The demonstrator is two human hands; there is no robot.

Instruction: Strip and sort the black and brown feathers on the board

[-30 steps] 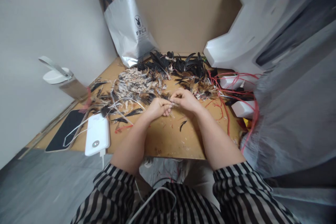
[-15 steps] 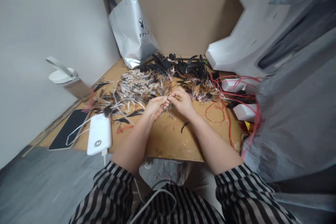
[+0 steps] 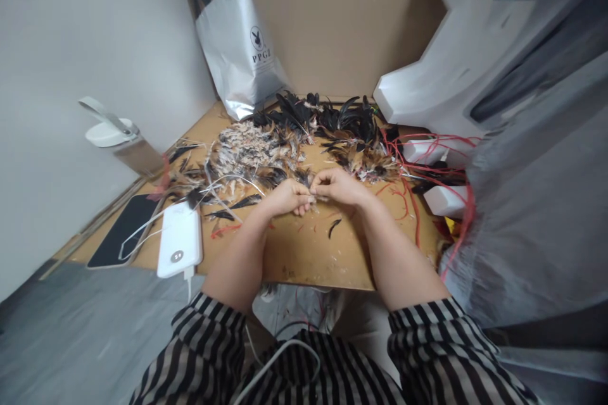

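Over the middle of the table, my left hand (image 3: pixel 291 197) is closed in a pinch, with pale wispy bits of feather showing at its fingertips. My right hand (image 3: pixel 339 186) meets it there, thumb and forefinger pinched at the same spot; exactly what lies between those fingers is too small to make out. Just beyond the hands spreads a pile of pale and brown feathers (image 3: pixel 247 150). Black feathers (image 3: pixel 349 119) lie behind, and a brown feather bunch (image 3: pixel 363 161) sits to the right. One small dark curved feather (image 3: pixel 334 228) rests in front of my right hand.
At left are a white power bank (image 3: pixel 179 240) with cables, a dark phone (image 3: pixel 124 231) and a lidded bottle (image 3: pixel 135 152). A silver bag (image 3: pixel 240 54) stands behind. Red string (image 3: pixel 415 218) tangles near white blocks (image 3: pixel 445 201) at right, beside grey plastic sheeting (image 3: pixel 532 202).
My hands have come slightly nearer to me, and my right hand has turned flatter with its wrist farther right. The red string loop beside my right forearm is now partly covered.
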